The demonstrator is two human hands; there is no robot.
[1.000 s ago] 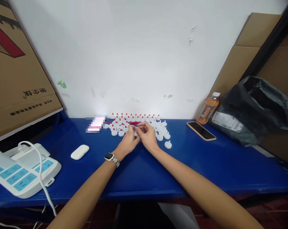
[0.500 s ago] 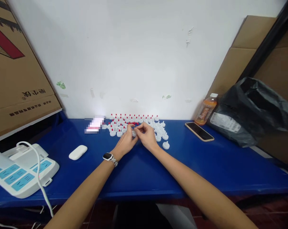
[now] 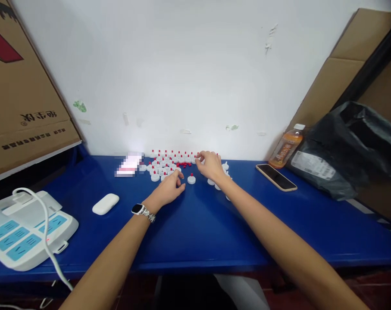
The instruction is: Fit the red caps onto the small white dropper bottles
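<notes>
A white round cap with a red tip [image 3: 191, 179] stands alone on the blue table, just right of my left hand [image 3: 169, 188]. That hand rests low beside the cluster, its thumb and curled fingers apart with nothing between them. My right hand [image 3: 209, 165] is over the right part of the cluster, fingers bent down and slightly apart near the back rows; I see nothing held in it. Small loose red tips [image 3: 183, 165] lie between the hands. Red-tipped white caps [image 3: 155, 176] fill the left and back, and plain white nozzle caps [image 3: 225, 165] are partly hidden by my right hand.
On the right are a phone [image 3: 276, 177], an orange drink bottle [image 3: 286, 146] and a black plastic bag [image 3: 353, 150]. A white earbud case [image 3: 105, 204] and a power strip [image 3: 57, 246] with a cable sit left. Cardboard boxes [image 3: 27, 94] flank the white wall.
My hands were together over a white cap and have parted. The red-tipped cap now stands free between them. My right hand moved right and back; my left drew slightly left.
</notes>
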